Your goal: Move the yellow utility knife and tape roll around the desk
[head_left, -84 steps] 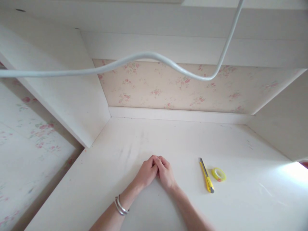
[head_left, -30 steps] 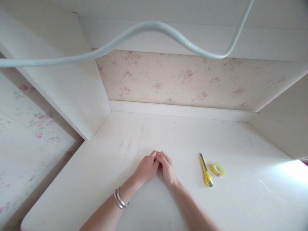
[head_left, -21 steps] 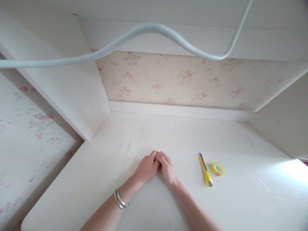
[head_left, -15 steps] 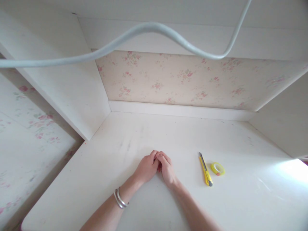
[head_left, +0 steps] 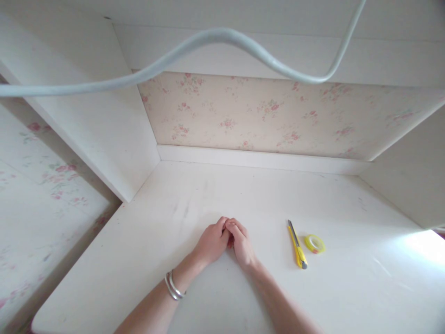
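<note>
My left hand (head_left: 211, 241) and my right hand (head_left: 241, 244) rest together on the white desk (head_left: 222, 190), their curled fingers meeting and pressed against each other. Whether anything small lies between them is hidden. Two silver bangles (head_left: 174, 285) circle my left wrist. To the right of my right hand, apart from it, lies a yellow box cutter (head_left: 297, 246) with its dark blade end pointing away from me. Just right of the cutter is a roll of yellow tape (head_left: 314, 243).
A white cable (head_left: 222, 35) crosses the upper view in front of the shelf. White side panels (head_left: 100, 130) stand at the left and right of the desk, with floral wallpaper (head_left: 250, 113) behind a low white ledge (head_left: 260, 160).
</note>
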`<control>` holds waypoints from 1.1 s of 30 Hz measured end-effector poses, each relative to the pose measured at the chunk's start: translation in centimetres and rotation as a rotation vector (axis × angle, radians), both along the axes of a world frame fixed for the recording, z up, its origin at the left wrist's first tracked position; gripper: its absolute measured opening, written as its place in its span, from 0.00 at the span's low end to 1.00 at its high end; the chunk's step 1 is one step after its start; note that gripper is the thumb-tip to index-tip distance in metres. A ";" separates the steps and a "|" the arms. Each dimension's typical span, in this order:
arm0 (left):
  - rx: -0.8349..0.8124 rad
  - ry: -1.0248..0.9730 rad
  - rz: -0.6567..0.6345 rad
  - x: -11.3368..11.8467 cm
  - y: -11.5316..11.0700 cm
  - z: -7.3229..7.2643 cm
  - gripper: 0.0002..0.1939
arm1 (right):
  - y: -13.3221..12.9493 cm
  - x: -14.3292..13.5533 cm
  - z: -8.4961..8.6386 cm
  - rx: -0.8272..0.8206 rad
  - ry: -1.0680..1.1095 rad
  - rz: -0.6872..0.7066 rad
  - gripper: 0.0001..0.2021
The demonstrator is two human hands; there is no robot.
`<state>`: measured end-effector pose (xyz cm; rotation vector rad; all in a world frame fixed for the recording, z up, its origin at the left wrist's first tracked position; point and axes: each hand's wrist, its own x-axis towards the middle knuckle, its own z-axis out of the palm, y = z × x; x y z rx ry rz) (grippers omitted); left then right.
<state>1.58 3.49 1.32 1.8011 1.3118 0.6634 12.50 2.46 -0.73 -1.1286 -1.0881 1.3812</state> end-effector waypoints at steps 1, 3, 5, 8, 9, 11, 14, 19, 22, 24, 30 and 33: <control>-0.001 0.003 0.002 0.0 0.0 -0.1 0.10 | 0.0 0.0 0.0 -0.004 -0.001 -0.002 0.14; 0.005 0.011 0.009 0.0 0.0 -0.1 0.10 | 0.0 0.0 0.0 -0.010 0.006 -0.004 0.14; 0.006 0.020 0.010 0.0 0.0 -0.1 0.09 | 0.0 0.0 -0.1 -0.009 0.016 0.001 0.14; -0.001 0.012 0.002 0.0 0.0 0.1 0.09 | 0.0 0.0 -0.1 -0.005 0.016 0.007 0.13; -0.001 0.001 -0.001 0.0 0.0 0.1 0.09 | 0.0 0.1 -0.1 -0.004 0.012 0.009 0.13; 0.001 -0.020 -0.005 0.0 0.0 0.1 0.09 | 0.0 0.1 -0.1 -0.001 0.009 0.011 0.13; 0.012 -0.028 -0.001 0.0 -0.1 0.0 0.09 | 0.1 0.0 -0.1 0.001 0.016 0.005 0.14; 0.023 -0.016 0.002 -0.1 -0.1 -0.1 0.10 | 0.1 0.0 -0.2 -0.014 0.026 0.006 0.14; 0.015 -0.015 -0.004 -0.1 -0.2 0.1 0.11 | 0.1 0.0 -0.2 -0.021 0.030 0.009 0.14; 0.019 -0.016 -0.001 -0.1 -0.2 0.2 0.11 | 0.0 0.0 -0.2 -0.016 0.028 0.007 0.14; 0.014 0.000 0.007 0.0 -0.1 0.0 0.09 | 0.1 0.1 -0.2 -0.005 0.016 0.015 0.14; 0.007 -0.014 -0.004 0.0 -0.1 -0.1 0.09 | 0.0 0.1 0.0 0.001 0.018 0.018 0.13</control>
